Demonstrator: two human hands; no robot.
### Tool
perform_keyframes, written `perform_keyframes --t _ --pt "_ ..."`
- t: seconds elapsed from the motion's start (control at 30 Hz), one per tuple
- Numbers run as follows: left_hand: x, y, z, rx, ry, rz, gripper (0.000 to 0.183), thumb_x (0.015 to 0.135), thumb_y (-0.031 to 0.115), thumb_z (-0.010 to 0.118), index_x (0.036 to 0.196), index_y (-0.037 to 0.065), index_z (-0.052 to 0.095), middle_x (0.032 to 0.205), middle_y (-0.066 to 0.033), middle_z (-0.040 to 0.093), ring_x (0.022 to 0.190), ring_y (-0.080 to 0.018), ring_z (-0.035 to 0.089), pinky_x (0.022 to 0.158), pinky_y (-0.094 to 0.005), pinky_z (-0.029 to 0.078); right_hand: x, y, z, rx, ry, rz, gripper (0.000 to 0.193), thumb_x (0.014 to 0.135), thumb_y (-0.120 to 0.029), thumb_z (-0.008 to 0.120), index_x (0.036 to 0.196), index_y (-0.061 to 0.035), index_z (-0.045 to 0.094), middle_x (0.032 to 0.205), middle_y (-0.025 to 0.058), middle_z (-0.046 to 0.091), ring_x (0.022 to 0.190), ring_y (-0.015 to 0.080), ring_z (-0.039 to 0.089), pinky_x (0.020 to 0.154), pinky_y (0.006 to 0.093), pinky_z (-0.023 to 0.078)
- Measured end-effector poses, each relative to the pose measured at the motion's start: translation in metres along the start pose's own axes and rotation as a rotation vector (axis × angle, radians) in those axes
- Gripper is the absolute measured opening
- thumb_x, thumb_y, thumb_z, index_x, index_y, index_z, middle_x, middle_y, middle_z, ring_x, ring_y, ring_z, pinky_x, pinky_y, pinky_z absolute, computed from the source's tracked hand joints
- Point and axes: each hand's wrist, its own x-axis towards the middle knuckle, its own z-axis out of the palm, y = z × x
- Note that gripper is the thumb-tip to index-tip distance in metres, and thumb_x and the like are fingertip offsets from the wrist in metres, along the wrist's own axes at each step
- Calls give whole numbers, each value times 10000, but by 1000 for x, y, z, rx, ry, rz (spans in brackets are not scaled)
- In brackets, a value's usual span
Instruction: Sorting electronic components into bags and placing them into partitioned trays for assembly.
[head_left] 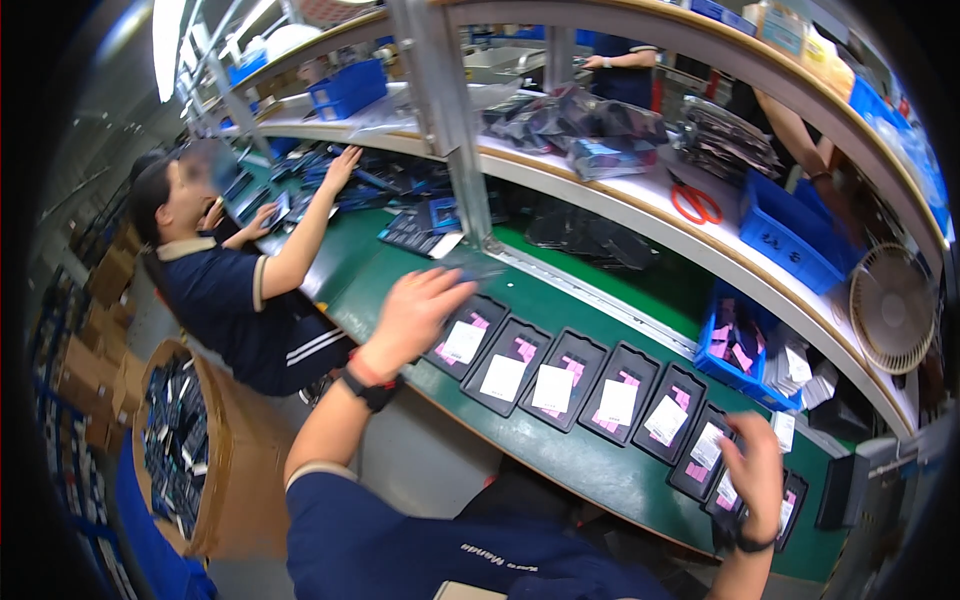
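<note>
navy shirt [420, 540], worn, at lower edge
right hand [755, 470], with dark band [752, 545] at wrist; fingers loosely curved and parted from thumb, released, above right end of tray row
left hand [425, 305], with red band [368, 370] and dark watch [375, 393] at wrist; fingers extended over left end of same row, close to dark blurred object [482, 268]; cannot tell whether grasping it or merely above it
black trays [632, 360], shallow, rectangular, rounded at corners; set side by side in one slanting row along green counter [360, 275], between and beneath both hands; partly hidden at right end by right hand
pink pieces [572, 366] and white cards [552, 388], lying inside trays
cardboard box [245, 460], tall, open, on floor at left; filled with dark flat packs [175, 440]
blue bin [735, 375], behind row at right, holding more pink pieces; beside it, loose white cards
dark and blue packages [415, 235], flat, on counter beyond left hand
co-worker [215, 290], in navy top, at left, with arms over heaped packages
shelf [640, 220], above counter, bearing orange scissors [695, 203], blue tub [790, 245] and dark plastic packs [600, 120]; round fan [890, 300] near right end
another person [625, 70], partly visible, beyond shelf
</note>
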Motion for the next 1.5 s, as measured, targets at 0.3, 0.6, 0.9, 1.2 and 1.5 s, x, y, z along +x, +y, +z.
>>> perform_keyframes --t 0.3,0.6,0.9,1.2,1.5 --pt "-112 -52 43 -171 -254 -269 405 761 45 587 1163 93 591 1210 -143 561 1110 -343 528 948 -462 395 240 8 167 -474 -190 -2 573 698 -45 651 1236 -105 464 1153 177 529 1057 339 538 823 436 482" --pt "-122 -54 42 -272 -460 -310 598 812 427 605 1288 82 493 1358 -178 434 1283 -331 377 1061 -586 165 286 75 229 -445 -148 -3 667 766 48 472 1359 -246 388 1304 180 451 1125 350 510 909 427 458" --pt "-122 -41 51 -255 -346 -365 619 800 445 620 1288 87 490 1357 -186 412 1298 -350 348 1030 -655 125 229 -60 177 -260 162 -579 221 662 -20 552 872 -32 621 781 137 618 788 305 624 667 383 508" --pt "-134 -39 51 -276 -369 -411 647 804 445 611 1308 72 449 1348 -154 445 1284 -300 387 1038 -629 131 136 -223 282 -431 -186 -786 107 702 -152 599 701 -58 650 612 71 588 597 217 583 526 330 430" --pt "-94 -43 31 -224 -494 -320 553 801 375 635 1263 104 496 1354 -168 419 1294 -332 358 1036 -638 177 155 -216 257 -237 -684 -618 460 856 -442 539 886 -9 690 955 184 646 922 305 620 802 390 481"
